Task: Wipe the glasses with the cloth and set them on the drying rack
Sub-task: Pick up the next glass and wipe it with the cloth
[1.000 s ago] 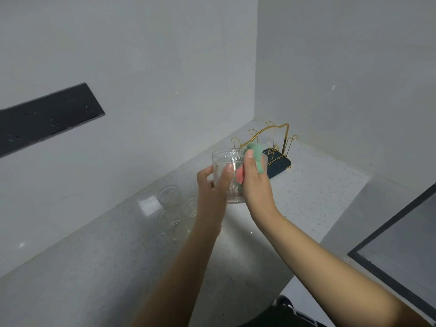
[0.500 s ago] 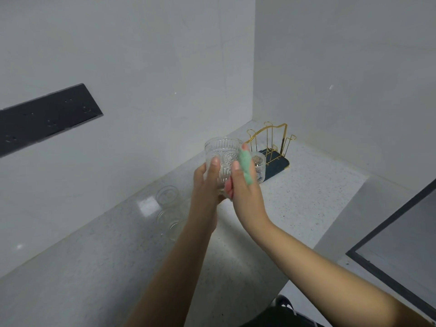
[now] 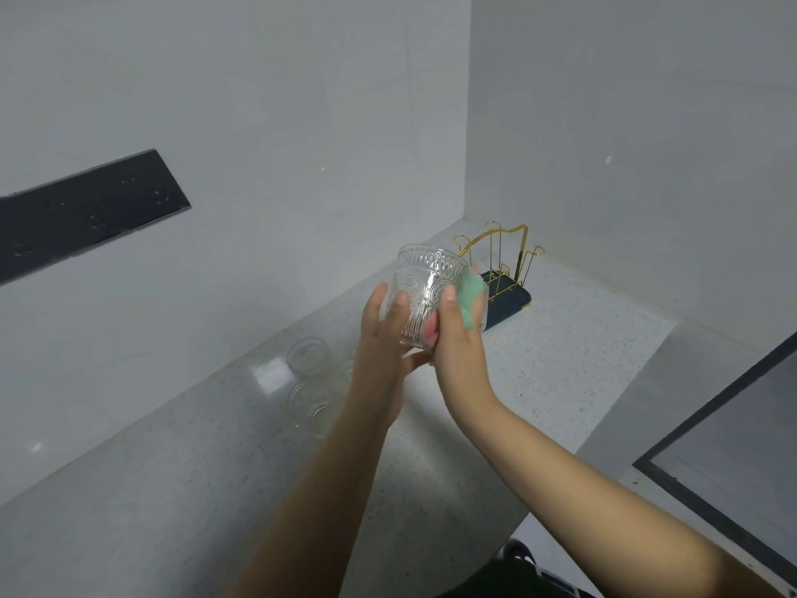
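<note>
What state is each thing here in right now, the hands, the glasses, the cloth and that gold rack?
Left hand: grips the raised glass.
Right hand: presses the cloth against that glass.
Held glass: in the air, roughly upright, mouth up.
Cloth: bunched, green and pink, against the glass's side.
Glasses on the counter: standing, untouched.
Drying rack: upright in the corner; one glass seems to sit at it, partly hidden.

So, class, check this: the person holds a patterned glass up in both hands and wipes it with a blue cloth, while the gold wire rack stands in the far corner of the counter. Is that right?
One detail is wrong: the cloth is green with a pink part, not blue, as the head view shows. The rest stands: the left hand and right hand hold the patterned glass up, and the gold wire rack stands in the far corner of the counter.
</note>
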The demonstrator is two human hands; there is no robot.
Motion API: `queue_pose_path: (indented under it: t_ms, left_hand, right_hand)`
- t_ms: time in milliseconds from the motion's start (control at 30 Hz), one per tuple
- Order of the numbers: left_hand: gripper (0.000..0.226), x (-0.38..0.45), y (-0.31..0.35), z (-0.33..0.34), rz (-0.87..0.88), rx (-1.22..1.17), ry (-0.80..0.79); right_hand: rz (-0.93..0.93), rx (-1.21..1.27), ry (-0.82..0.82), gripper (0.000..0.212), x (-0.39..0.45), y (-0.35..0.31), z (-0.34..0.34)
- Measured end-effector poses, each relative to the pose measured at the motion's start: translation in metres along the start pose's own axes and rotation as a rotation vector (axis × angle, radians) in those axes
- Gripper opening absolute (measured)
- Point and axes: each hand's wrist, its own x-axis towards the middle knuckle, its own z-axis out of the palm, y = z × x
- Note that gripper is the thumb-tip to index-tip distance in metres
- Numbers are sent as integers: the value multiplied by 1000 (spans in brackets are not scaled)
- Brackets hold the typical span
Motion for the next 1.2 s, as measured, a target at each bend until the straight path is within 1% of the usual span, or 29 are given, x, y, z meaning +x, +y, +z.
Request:
queue_pose_path:
  t_ms: [67,100,167,233,300,333,433,500,533,567,600,633,667,700,733,767,833,900,933,1000,1067,1100,1133,1200]
  left_hand:
    - [80,-3,-4,2,31,28,40]
    - [81,-4,-6,1,18,2,30]
    - [83,-3,-10,-6,-37,-77,-8]
    - [83,-3,-11,-15,-104,-88,-50]
    - [83,-3,-15,-25,-154,-51,-62]
    - [83,-3,-16,-27,-169,-36,-54]
    - [87,-1,-20,-28,-164,48,26]
    - [87,-1,-21,-28,-124,111,59]
    - [84,-1,-21,-29,-96,137,54]
    - [80,-1,-21,-29,-67,166,31]
    - [73,0,-21,-29,-42,191,-5]
    - [64,-1,-20,-28,-29,200,-42]
    - [56,-1,-18,-28,-30,194,-67]
    - [49,-1,-17,-29,-40,183,-76]
    - [44,-1,-14,-29,-55,173,-81]
    - [41,0,-12,-29,-71,169,-89]
    - [37,0,-8,-28,-102,161,-126]
    - [40,0,-6,-26,-122,129,-140]
    - [41,0,-6,-25,-114,122,-141]
    - [41,-2,-8,-24,-73,140,-165]
    - [41,-5,-10,-24,-29,151,-185]
    - [41,-6,-10,-24,-11,159,-183]
    - [41,-7,-11,-22,-3,170,-185]
    - [38,-10,-12,-19,-18,173,-202]
  right_hand:
    - [-68,-20,-31,57,-1,3,-1]
    - [-58,-28,-25,52,3,1,-4]
    - [36,-29,2,45,17,-3,-10]
    - [84,-37,24,35,35,-7,-18]
    - [71,-111,42,47,49,-16,-24]
    - [62,-192,15,54,51,-20,-27]
    - [43,-477,-170,58,43,-24,-32]
    - [33,-571,-270,61,37,-20,-36]
    - [55,-589,-344,66,36,-18,-38]
    - [119,-567,-436,71,37,-17,-41]
    - [204,-492,-530,73,40,-17,-46]
    - [291,-387,-606,67,43,-19,-52]
    - [351,-295,-677,54,46,-19,-58]
    - [374,-242,-747,42,45,-22,-61]
    - [341,-283,-791,36,43,-24,-63]
    - [283,-351,-793,32,37,-26,-64]
    - [117,-489,-724,29,27,-29,-63]
    - [-29,-631,-655,37,19,-33,-58]
    - [-76,-678,-631,42,16,-33,-57]
    - [-103,-731,-540,46,13,-31,-57]
    - [-91,-751,-467,46,12,-32,-58]
    - [-45,-724,-477,48,13,-32,-58]
    - [35,-659,-511,49,13,-34,-57]
    - [255,-415,-635,44,18,-40,-60]
